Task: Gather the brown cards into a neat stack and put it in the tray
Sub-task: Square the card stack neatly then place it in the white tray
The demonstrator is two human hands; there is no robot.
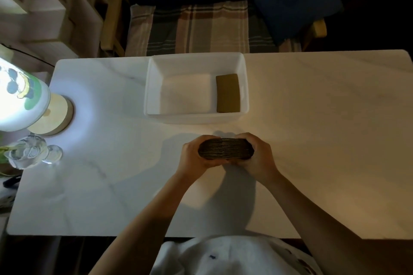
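A thick stack of brown cards [225, 148] stands on its long edge just above the white table [324, 131], its layered edges facing me. My left hand [196, 155] grips its left end and my right hand [257, 154] grips its right end. Beyond the hands sits the white tray [154, 87]. Another brown stack [227, 93] lies flat inside the tray against its right wall. The tray's left and middle floor is bare.
A lit lamp [20, 96] on a round wooden base [55, 116] stands at the table's left edge, with a clear glass object [29, 152] in front of it. A chair with a plaid cushion [201, 27] stands behind the table.
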